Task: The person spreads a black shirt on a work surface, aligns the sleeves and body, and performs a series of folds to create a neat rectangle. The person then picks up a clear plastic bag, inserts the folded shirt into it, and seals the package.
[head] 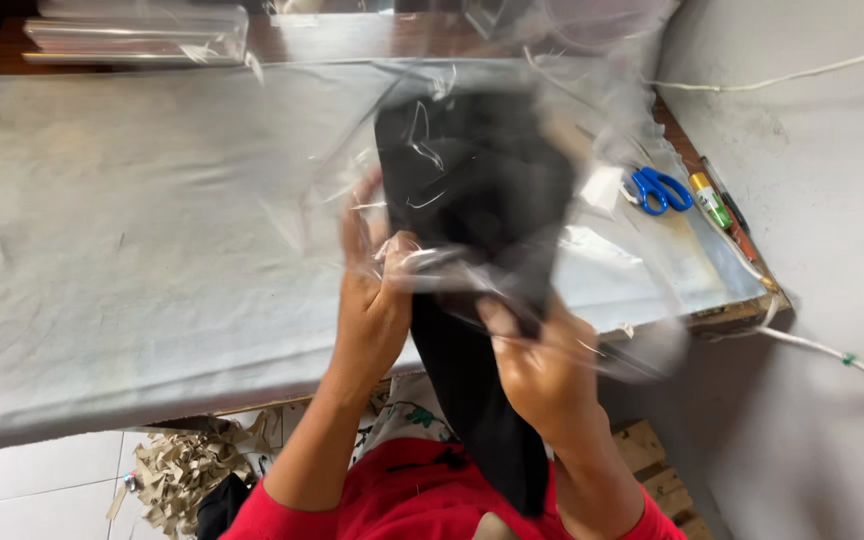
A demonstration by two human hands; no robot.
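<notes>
Hands up over the long desk draped in pale grey cloth, both busy with one bundle. The left hand has its fingers curled shut around the near-left edge of a crinkly clear plastic bag, gripping it together with the dark fabric inside. The right hand is clamped too, fingers pinching the long black cloth garment where it leaves the bag's mouth. The upper part of that garment sits inside the bag, held in the air just above the desk's near edge; its lower end hangs down past the edge, in front of the person's red top. The plastic is blurred, so its exact outline is hard to tell.

Beyond the bag, towards the desk's right end, a pair of blue-handled scissors lies flat on the cloth. Just right of them, at the desk's right edge, rest a small yellow-and-green tube and an orange-and-dark pen-like stick. At the desk's far left corner sits a stack of flat clear plastic sheets. Below the desk, on the white tiled floor, lies a heap of beige paper scraps.
</notes>
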